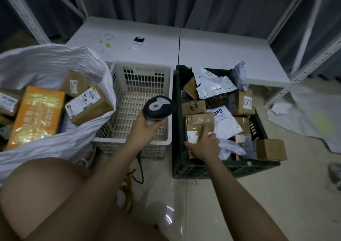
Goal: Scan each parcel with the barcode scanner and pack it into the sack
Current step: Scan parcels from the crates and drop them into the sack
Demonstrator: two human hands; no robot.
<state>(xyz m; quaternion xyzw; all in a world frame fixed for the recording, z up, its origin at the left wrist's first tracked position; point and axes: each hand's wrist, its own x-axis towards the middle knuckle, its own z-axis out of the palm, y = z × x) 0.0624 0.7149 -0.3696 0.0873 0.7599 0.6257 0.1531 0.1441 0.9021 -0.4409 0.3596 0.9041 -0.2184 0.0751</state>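
My left hand [145, 124] grips the handle of the dark barcode scanner [159, 107] above the white basket [169, 100]. My right hand [204, 145] reaches into the dark green crate [221, 168] and holds the near end of a taped brown cardboard parcel [199, 122], thumb at its left side and fingers over its top. Several more brown boxes and white and grey mailer bags [214, 85] fill the crate. At the left the white sack [48, 63] stands open with an orange box [36, 115] and brown parcels [90, 105] inside.
A low white table [212, 47] stands behind the baskets with a small dark device [138, 40] on it. Metal shelf uprights [304, 63] flank both sides. A brown box [271, 149] sits on the crate's right corner. The scanner cable [141, 168] trails on the floor. My knee [42, 194] fills the lower left.
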